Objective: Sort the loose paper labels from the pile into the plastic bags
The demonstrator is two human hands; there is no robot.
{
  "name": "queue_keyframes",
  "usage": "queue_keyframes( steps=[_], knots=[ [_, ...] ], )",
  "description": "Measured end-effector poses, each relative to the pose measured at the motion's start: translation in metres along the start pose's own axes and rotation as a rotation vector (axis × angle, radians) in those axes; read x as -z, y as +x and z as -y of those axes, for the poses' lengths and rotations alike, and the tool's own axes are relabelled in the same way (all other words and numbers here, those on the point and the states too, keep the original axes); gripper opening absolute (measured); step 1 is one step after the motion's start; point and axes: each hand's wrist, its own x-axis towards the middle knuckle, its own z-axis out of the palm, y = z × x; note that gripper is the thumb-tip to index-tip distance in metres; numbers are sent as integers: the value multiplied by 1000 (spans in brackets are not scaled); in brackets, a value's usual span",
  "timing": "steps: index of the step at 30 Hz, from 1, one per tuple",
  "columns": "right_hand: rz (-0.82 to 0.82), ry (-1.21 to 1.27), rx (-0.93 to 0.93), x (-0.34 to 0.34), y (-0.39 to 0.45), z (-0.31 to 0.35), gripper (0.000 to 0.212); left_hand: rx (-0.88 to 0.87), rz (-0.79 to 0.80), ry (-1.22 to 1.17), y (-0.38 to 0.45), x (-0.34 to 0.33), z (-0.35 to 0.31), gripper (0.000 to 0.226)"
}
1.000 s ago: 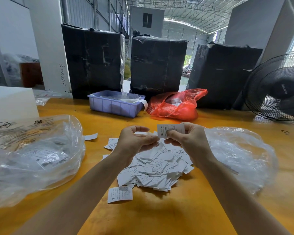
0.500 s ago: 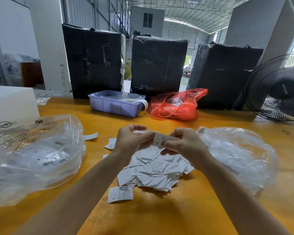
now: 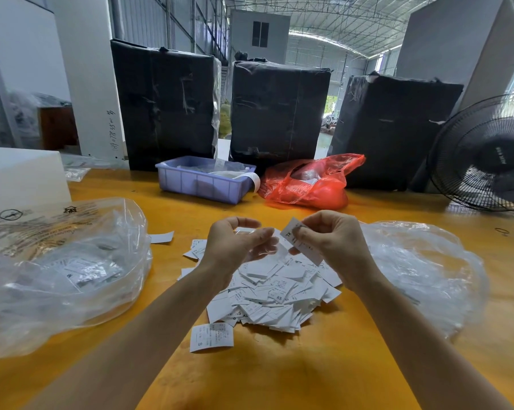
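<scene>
While an XL label (image 3: 301,242) is pinched in the curled fingers of the right hand (image 3: 331,247) above the pile (image 3: 275,294) on the table (image 3: 279,377), the left hand (image 3: 235,247) is held loosely curled, empty; clear bags (image 3: 60,270) are laid at both sides

bright daylight from translucent roof (image 3: 324,31); soft shadows; sharp centre; wide-angle bending at edges.
</scene>
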Motion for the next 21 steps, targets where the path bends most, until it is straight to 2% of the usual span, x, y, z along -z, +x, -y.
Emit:
queue_keyframes(
  steps=[10,17,21],
  knots=[
    [127,-8,-63,-4,0,-3,7,-5,-11,40,-1,-1,0,30],
    [227,-44,-151,-4,-2,-2,17,-19,-6,58,0,-2,1,27],
    [221,-43,-189,-4,-2,-1,38,-36,6,94,0,-3,1,29]
  ],
)
